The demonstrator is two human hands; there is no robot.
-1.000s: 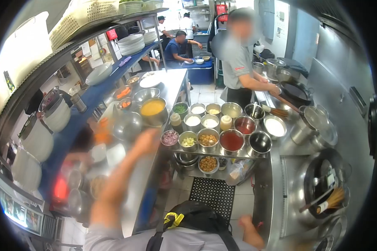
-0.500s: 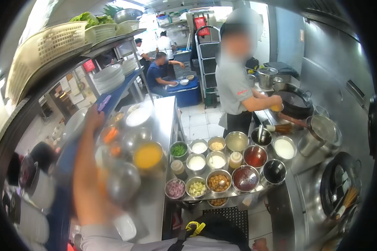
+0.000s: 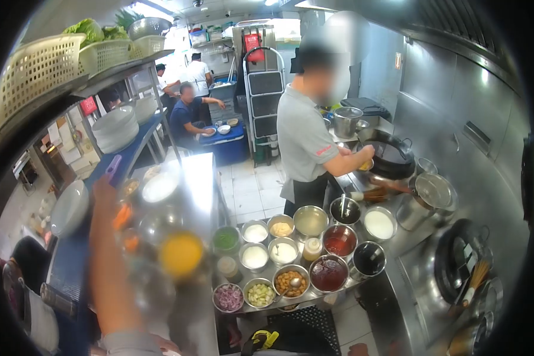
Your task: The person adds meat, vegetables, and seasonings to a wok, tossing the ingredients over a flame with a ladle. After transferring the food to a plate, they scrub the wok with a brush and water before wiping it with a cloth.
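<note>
My left hand [image 3: 105, 191] reaches forward along the blue shelf [image 3: 71, 243], its arm stretched up the left of the view. Its fingers close around a slim purple object [image 3: 114, 167], blurred, that sticks up past them at the shelf edge. A large white bowl [image 3: 70, 207] sits on the shelf just left of the hand. Under and right of the arm, orange pieces [image 3: 122, 217] and a bowl of yellow liquid [image 3: 180, 254] stand on the steel counter, smeared by motion. At the bottom edge only the top of my right hand [image 3: 358, 350] shows, with its fingers cut off.
Steel pots of sauces and chopped food, such as red onion [image 3: 228, 297], crowd a stand ahead. A co-worker [image 3: 305, 130] in grey works at a wok [image 3: 391, 155]. Another wok [image 3: 457, 261] is at right. Plates [image 3: 115, 130] and baskets [image 3: 41, 68] fill the left racks.
The view has swung, shifting the surroundings left. My left hand, still with the purple object, appears lower and farther left. My right hand has slid almost out of view.
</note>
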